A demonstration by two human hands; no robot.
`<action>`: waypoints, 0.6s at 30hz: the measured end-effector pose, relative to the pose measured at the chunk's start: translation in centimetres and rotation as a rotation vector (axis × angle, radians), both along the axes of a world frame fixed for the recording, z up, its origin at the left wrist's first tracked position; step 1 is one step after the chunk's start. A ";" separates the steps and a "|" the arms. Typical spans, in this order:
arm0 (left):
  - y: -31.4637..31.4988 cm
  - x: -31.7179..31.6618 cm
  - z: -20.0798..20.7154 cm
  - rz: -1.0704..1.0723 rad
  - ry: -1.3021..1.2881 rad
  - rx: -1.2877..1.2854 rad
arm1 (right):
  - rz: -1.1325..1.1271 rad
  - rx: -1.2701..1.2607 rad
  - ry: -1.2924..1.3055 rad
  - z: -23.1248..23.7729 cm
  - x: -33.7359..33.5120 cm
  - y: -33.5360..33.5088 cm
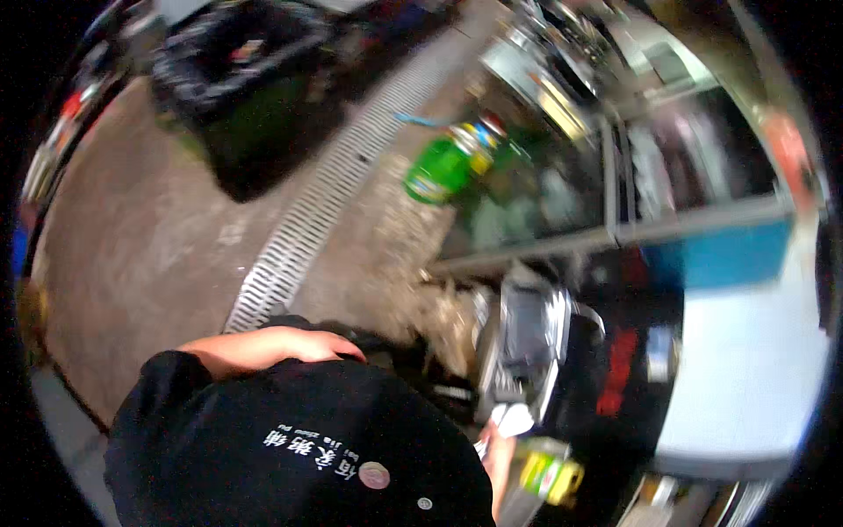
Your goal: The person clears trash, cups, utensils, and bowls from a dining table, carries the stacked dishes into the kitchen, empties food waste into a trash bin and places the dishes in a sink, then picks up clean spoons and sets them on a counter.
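Note:
My left forearm bends across the front of my black shirt [307, 439]. My left hand [334, 346] lies against my body at the waist, its fingers mostly hidden behind the shirt. Low on the right, my right hand [498, 457] is closed on a crumpled-looking white piece [512, 420]; blur hides whether it is paper or cloth. That piece is at the near end of a silvery box-shaped device [531, 329] with a dark panel. Beside the right hand is a yellow-and-green package [551, 477].
A large bin lined with a black bag [198, 88] stands far left. A slotted drain grate [307, 206] crosses the brown floor. A green bottle [439, 171] is by a glass-fronted cabinet [615, 189]. To the right lies a white worktop [755, 369].

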State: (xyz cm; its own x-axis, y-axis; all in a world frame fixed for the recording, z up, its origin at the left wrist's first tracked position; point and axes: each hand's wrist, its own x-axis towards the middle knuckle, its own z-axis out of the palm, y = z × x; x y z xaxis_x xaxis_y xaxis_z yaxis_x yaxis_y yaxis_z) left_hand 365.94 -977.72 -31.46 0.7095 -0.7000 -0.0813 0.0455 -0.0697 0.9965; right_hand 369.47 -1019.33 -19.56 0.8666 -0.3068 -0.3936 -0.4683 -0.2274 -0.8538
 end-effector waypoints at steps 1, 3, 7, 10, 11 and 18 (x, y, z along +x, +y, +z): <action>1.9 -1.4 -2.8 0.077 0.086 -0.027 | -0.020 0.029 0.037 -0.8 0.4 3.5; 6.9 -2.2 -0.1 0.202 0.156 0.158 | 0.077 -0.030 0.211 -3.0 2.8 7.7; 15.0 -6.4 2.2 0.405 0.411 0.120 | 0.306 0.042 0.151 -4.3 9.8 19.9; 18.3 -11.4 -0.4 0.600 0.319 -0.053 | 0.508 0.260 0.043 -3.8 15.0 30.4; 19.6 -12.9 1.3 0.662 0.340 -0.045 | 0.602 0.300 0.035 -3.9 16.4 33.7; 23.2 -20.1 4.6 1.146 0.518 -0.532 | 0.933 0.242 0.177 -4.6 20.1 55.2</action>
State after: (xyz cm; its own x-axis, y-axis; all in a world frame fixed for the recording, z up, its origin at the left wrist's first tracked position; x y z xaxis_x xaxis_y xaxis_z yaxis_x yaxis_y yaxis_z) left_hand 345.84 -954.50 -26.89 0.8788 0.2251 -0.4208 0.1910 0.6422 0.7424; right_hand 389.58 -964.13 -24.13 0.6426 0.5780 -0.5029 -0.3149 -0.3991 -0.8611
